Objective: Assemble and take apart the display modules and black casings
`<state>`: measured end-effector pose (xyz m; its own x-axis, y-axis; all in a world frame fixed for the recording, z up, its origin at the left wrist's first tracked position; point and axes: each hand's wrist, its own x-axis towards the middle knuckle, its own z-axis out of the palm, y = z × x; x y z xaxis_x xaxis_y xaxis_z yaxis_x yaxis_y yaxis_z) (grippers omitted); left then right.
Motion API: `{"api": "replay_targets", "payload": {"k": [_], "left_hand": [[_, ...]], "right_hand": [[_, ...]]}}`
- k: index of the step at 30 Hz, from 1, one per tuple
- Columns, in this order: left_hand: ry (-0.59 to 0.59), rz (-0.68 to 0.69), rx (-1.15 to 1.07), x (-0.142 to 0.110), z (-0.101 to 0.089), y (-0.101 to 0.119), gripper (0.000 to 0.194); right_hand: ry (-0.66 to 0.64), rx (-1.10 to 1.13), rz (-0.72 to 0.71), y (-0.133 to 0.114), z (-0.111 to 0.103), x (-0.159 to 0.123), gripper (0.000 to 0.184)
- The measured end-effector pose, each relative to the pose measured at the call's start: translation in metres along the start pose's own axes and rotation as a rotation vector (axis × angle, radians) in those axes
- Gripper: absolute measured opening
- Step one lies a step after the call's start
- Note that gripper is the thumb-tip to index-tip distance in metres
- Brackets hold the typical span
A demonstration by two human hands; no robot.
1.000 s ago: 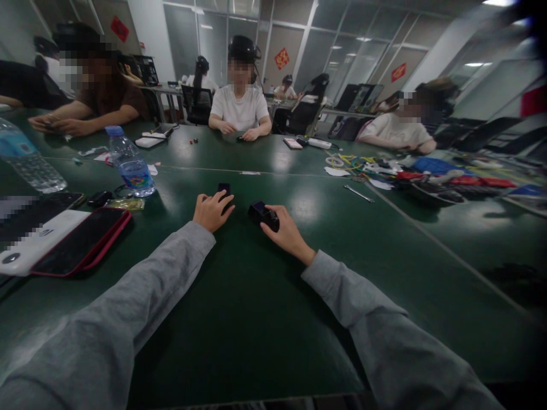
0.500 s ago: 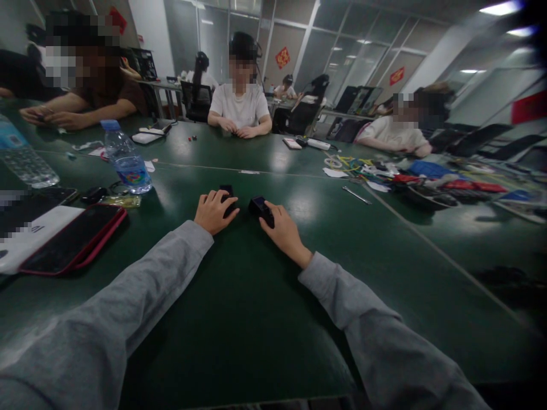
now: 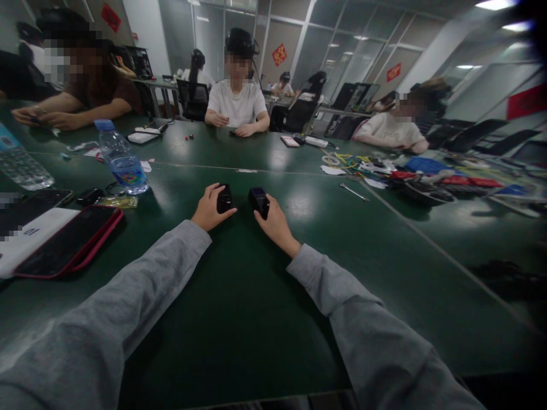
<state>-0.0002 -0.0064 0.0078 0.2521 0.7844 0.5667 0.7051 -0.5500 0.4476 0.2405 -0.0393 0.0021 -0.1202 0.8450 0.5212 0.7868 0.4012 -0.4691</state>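
Head view: left hand (image 3: 207, 209) pinches a black device (image 3: 224, 200), right hand (image 3: 277, 223) clasps a black box (image 3: 258, 199); a loose hold could let either slip

Likely office: glass partitions (image 3: 342, 51), chairs (image 3: 186, 99)

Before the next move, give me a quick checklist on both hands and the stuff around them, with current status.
1. Left hand touching left black device: ok; firmness of grip: cannot tell.
2. Right hand holding right black device: ok, thumb on one side, fingers on the other.
3. Devices apart: ok, gap between them.
4. Blue-capped bottle clear of left hand: ok, cap on.
5. Wrench clear of right hand: ok, lies off to its right.
6. Device screens legible: cannot tell, too small.
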Motion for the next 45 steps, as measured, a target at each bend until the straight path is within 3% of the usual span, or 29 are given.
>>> {"api": "replay_targets", "payload": {"k": [8,15,20,45], "left_hand": [[-0.014,-0.044,-0.075,0.001,-0.001,-0.005,0.071],[-0.029,-0.12,-0.152,0.002,0.007,-0.019,0.091],[-0.095,-0.161,-0.169,0.002,0.007,-0.023,0.094],[-0.072,-0.15,-0.161,0.003,0.01,-0.025,0.081]], "right_hand": [[-0.042,0.004,0.036,-0.002,-0.002,0.0,0.066],[-0.062,-0.013,0.047,-0.003,-0.004,-0.002,0.067],[-0.066,-0.022,0.02,-0.004,-0.005,-0.002,0.062],[-0.116,-0.065,0.037,-0.011,-0.009,-0.001,0.059]]}}
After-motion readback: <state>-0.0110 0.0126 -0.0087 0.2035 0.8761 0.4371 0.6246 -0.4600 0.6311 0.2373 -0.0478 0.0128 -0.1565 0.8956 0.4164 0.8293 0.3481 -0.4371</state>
